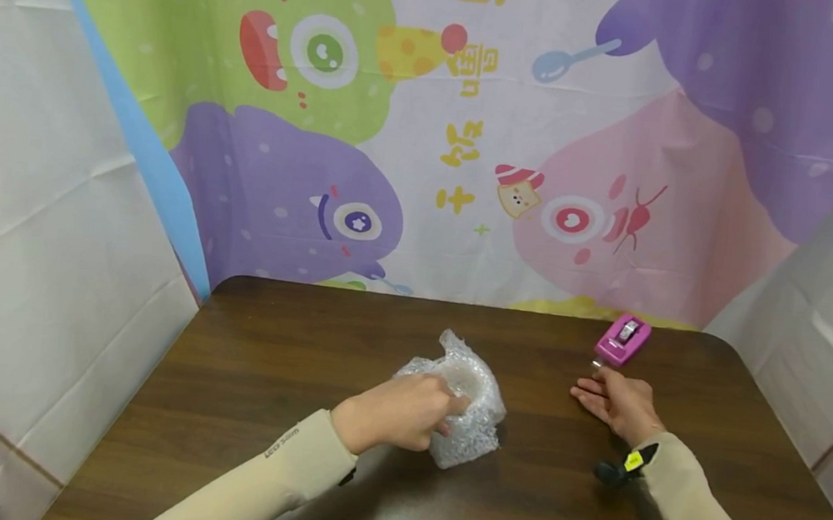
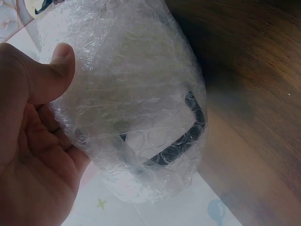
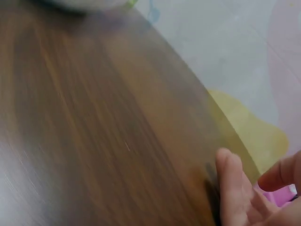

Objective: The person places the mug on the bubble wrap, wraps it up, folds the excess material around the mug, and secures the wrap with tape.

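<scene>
A bundle of clear bubble wrap [image 1: 474,429] sits on the brown table, left of its middle line with the dispenser. My left hand [image 1: 402,409] grips its near left side. In the left wrist view the thumb [image 2: 62,63] lies on the wrap and the other fingers go behind it. Through the plastic of the bundle [image 2: 141,84] a pale item with a dark curved band shows; its kind is unclear. At the right, my right hand [image 1: 624,404] reaches to the near end of a pink tape dispenser [image 1: 623,340], fingers extended, thumb apart from them.
The wooden table [image 1: 288,340] ends at a cartoon-printed curtain [image 1: 454,255] behind. Pale panels [image 1: 56,175] rise at the left and right. A dark device with a yellow tag [image 1: 634,462] is at the right wrist.
</scene>
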{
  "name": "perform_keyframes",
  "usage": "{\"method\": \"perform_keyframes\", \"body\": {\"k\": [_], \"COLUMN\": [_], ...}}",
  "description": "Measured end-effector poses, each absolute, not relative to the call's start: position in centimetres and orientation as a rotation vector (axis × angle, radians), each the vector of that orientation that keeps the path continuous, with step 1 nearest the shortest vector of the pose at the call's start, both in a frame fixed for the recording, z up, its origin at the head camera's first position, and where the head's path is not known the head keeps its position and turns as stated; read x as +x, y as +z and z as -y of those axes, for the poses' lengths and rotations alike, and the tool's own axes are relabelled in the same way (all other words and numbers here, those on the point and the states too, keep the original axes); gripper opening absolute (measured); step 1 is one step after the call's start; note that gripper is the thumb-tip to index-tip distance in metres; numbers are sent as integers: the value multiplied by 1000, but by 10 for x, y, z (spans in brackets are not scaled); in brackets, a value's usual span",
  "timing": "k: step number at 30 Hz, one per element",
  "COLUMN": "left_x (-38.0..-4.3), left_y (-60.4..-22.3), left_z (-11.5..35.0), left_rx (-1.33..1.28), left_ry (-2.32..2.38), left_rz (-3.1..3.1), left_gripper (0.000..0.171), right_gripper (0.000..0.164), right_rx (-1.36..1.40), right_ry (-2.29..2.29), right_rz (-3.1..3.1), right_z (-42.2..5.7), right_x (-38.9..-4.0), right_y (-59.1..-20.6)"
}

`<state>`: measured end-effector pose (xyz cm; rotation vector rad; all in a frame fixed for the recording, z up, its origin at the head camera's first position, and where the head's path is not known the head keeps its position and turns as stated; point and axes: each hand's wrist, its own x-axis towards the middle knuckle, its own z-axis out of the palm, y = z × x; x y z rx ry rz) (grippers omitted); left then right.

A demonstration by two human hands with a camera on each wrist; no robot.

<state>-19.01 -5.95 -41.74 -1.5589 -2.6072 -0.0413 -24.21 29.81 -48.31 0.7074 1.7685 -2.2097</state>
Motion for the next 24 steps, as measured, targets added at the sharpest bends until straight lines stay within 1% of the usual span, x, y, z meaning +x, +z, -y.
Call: {"method": "perform_keyframes", "body": {"k": [3, 6, 8, 10, 13, 19, 24], "left_x": [-190, -190, -191, -191, -191, -192, -192], "left_y": [-418, -418, -418, -419, -419, -419, -419], "left_z": [60, 60, 60, 60, 59, 60, 60], "left_rx": [-1565, -1571, -1573, -1571, -1573, -1579, -1572], "left_ry": [-54, -58, -57, -51, -50, -48, -49], "left_rz": [2604, 2601, 2604, 2608, 2614, 2609, 2611], "left_gripper": [21, 21, 20, 20, 21, 22, 23], "right_gripper": [35, 41, 42, 39, 35, 30, 25], "right_rx": [793, 845, 809, 734, 584, 374, 297], "right_ry": [-2107, -1844, -1639, -1472, -1378, -1213, -1103], "right_rz": [-2075, -2546, -2846, -3051, -3152, -3224, -3262], "right_z": [-302, -308, -314, -319, -326, -330, -332], "right_x": [-249, -258, -265, -271, -278, -286, -288], "right_y": [-486, -489, -490, -491, -493, -491, -487]}}
